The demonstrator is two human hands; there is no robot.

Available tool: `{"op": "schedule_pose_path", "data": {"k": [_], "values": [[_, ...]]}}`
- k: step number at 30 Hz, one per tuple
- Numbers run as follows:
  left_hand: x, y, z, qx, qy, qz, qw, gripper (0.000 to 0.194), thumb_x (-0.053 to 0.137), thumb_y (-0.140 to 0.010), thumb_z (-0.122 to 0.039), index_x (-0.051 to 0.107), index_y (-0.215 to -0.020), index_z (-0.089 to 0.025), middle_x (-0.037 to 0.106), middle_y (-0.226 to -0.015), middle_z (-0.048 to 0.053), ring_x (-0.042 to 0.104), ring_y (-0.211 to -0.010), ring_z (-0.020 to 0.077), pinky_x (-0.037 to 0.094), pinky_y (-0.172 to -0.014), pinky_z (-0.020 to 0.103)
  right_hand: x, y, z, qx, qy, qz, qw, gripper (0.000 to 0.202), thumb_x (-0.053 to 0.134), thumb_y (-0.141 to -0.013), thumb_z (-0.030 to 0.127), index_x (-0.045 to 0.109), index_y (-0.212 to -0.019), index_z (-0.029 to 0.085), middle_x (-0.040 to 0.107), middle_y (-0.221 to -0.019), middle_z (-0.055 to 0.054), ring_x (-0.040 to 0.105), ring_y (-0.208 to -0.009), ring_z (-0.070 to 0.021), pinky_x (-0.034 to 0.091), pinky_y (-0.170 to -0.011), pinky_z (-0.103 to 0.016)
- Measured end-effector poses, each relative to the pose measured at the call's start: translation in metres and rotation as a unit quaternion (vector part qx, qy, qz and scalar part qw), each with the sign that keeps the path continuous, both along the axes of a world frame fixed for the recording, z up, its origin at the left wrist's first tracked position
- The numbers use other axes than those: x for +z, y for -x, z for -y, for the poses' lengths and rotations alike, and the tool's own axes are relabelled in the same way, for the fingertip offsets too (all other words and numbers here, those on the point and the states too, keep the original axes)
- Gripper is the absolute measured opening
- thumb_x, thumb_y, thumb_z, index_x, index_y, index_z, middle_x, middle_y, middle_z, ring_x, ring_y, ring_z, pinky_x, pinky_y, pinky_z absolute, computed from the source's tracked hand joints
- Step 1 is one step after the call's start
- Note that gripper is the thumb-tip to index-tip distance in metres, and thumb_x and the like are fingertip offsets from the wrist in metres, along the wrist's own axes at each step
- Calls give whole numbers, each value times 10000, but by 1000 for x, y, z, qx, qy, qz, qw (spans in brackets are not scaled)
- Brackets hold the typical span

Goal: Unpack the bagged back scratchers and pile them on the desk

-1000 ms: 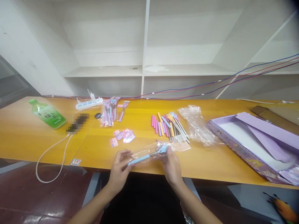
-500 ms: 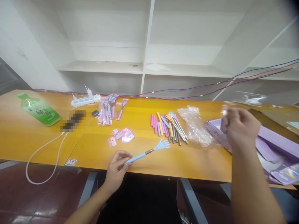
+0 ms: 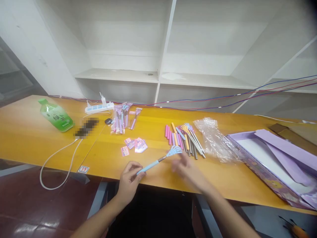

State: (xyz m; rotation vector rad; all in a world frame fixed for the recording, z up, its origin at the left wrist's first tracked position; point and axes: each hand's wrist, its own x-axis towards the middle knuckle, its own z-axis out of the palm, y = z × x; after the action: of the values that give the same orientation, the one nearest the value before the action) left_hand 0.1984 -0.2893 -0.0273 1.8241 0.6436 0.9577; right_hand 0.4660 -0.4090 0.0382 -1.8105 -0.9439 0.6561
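Note:
My left hand (image 3: 130, 181) is closed around the blue handle of a back scratcher (image 3: 151, 165). Its claw end points up and to the right. Close to that claw is my right hand (image 3: 184, 168), smeared by motion, so I cannot make out its fingers or whether they touch it. Behind lie a heap of back scratcher heads with metal rods (image 3: 195, 140) and several loose coloured handles (image 3: 170, 136). Small pink cards (image 3: 140, 145) are spread on the table left of the claw.
Bagged back scratchers (image 3: 120, 119) lie at the back left near a power strip (image 3: 100, 107). A green bottle (image 3: 56, 115) rests on its side. Clear plastic bags (image 3: 215, 140) and an open purple box (image 3: 262, 172) are on the right. White shelving (image 3: 119, 74) stands behind the table (image 3: 218, 178).
My right hand has swung from above the purple box to beside the claw. A clear plastic piece near it has gone from view. My left hand still holds the back scratcher. The view has shifted.

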Motion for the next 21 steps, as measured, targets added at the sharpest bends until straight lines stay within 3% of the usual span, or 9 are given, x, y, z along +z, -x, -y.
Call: {"op": "schedule_pose_path", "data": {"k": [1, 2, 5, 9, 14, 17, 21], "values": [[0, -1, 3, -2, -25, -9, 1000, 240, 645, -1054, -369, 821, -1009, -212, 652, -1067, 94, 692, -977, 220, 610, -821, 314, -13, 33, 5, 103, -9, -104, 989, 533, 670, -956, 550, 553, -1375, 242, 677, -883, -24, 568, -595, -156, 458, -529, -282], [0, -1, 7, -7, -54, -21, 998, 224, 623, -1066, -343, 799, -1029, -209, 660, -1059, 91, 691, -972, 216, 602, -815, 307, -25, 61, 8, 153, -25, -193, 969, 564, 611, -988, 637, 517, -1384, 247, 656, -839, -8, 552, -568, -148, 436, -490, -266], [0, -2, 15, -38, -164, -64, 984, 185, 559, -1093, -266, 730, -1070, -200, 681, -1011, 77, 683, -926, 199, 575, -813, 301, -45, 106, 4, 104, -73, -316, 940, 586, 496, -992, 801, 531, -1157, 239, 432, -601, 97, 315, -433, -81, 260, -397, -199], [3, -2, 15, -31, -323, -123, 938, 164, 521, -1104, -204, 684, -1115, -188, 688, -915, 56, 648, -816, 192, 524, -739, 306, -50, 103, -5, 2, -142, -385, 912, 649, 665, -863, 853, 442, -898, 244, 246, -600, 131, 170, -461, -39, 136, -405, -168], [13, -3, 14, 7, -483, -189, 855, 299, 504, -1094, -134, 625, -1367, -146, 716, -964, 82, 631, -812, 215, 493, -738, 356, -48, 94, 2, 19, -121, -466, 876, 607, 748, -867, 772, 551, -1003, 214, 235, -581, 141, 97, -480, -31, 79, -416, -176], [14, -8, 20, 5, -518, -215, 828, 337, 476, -1085, -109, 594, -1401, -104, 713, -994, 104, 637, -839, 235, 487, -747, 383, -44, 98, 8, 44, -107, -532, 839, 563, 823, -863, 673, 577, -1052, 204, 290, -585, 134, 77, -486, -32, 80, -405, -180], [5, -14, 26, 17, -506, -255, 824, 292, 422, -1066, -85, 625, -1275, -103, 697, -971, 105, 632, -823, 248, 493, -734, 399, -33, 102, 14, 60, -112, -617, 777, 550, 893, -825, 601, 505, -952, 232, 260, -580, 131, 49, -491, -45, 91, -382, -172]]}}
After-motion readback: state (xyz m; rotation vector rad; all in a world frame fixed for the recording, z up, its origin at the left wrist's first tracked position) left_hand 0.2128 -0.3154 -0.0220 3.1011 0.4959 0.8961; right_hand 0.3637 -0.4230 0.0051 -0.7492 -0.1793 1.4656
